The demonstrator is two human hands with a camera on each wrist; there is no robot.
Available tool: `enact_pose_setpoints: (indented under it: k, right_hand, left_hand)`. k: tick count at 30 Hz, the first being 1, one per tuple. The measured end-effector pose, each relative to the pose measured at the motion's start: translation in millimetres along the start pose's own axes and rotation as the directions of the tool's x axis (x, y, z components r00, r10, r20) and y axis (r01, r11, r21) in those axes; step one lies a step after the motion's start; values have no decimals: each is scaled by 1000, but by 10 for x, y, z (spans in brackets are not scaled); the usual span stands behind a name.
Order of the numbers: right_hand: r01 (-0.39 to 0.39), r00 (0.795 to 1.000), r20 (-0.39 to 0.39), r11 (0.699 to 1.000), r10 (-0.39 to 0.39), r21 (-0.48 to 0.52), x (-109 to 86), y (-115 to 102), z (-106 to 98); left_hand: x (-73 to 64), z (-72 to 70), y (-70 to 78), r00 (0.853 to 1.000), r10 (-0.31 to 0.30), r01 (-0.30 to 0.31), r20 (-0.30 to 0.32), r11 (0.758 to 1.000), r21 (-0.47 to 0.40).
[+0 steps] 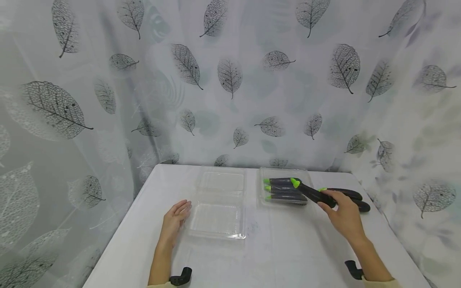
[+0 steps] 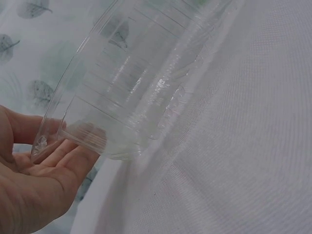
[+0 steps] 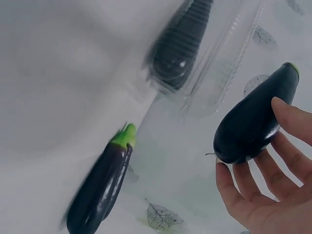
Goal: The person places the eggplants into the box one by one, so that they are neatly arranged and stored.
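My right hand [image 1: 343, 216] grips a dark eggplant [image 1: 313, 193] by its blunt end, thumb on one side and fingers on the other. Its green stem end points up and left, over the clear plastic box [image 1: 266, 202] at the back right. Several eggplants [image 1: 284, 189] lie side by side inside that box, green ends to the left. In the left wrist view, my left hand [image 2: 44, 180] has its fingers against the side of a clear plastic container [image 2: 122, 87]. From the head view, this left hand [image 1: 174, 222] lies along the container's left edge, fingers extended.
Two more eggplants [image 1: 363, 206] lie on the white table [image 1: 288, 256], right of the box and partly behind my right hand. The left container [image 1: 217, 219] is unfolded, with its lid half to the back. A leaf-print curtain [image 1: 230, 100] hangs behind the table.
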State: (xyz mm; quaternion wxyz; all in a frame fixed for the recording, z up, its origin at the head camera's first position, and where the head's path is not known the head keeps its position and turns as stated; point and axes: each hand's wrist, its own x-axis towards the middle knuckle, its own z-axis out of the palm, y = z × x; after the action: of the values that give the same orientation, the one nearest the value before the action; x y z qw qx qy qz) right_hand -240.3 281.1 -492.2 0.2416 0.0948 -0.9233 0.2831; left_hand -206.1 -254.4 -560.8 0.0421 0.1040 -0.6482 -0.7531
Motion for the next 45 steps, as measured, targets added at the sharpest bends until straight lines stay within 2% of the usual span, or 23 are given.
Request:
enact_pose_setpoints:
  k: [11,18,31,45]
  right_hand:
    - [2,1000,28,1000,-2,10,47,-177,90]
    - [43,998,38,998,-45,47,83,-292,183]
    - [72,995,60,993,-78,95,123,-517,371]
    - [85,992,81,984,-99,154,121,-648,581]
  left_hand:
    - [15,10,-3,1000,5,-5,-3,1000,-1]
    - [24,-5,-8,1000,-10,10,6,1000,17]
    - [13,-11,20,1000,-4,4,4,1000,19]
    - [6,-6,-15,1000,-5,5,-2,1000,8]
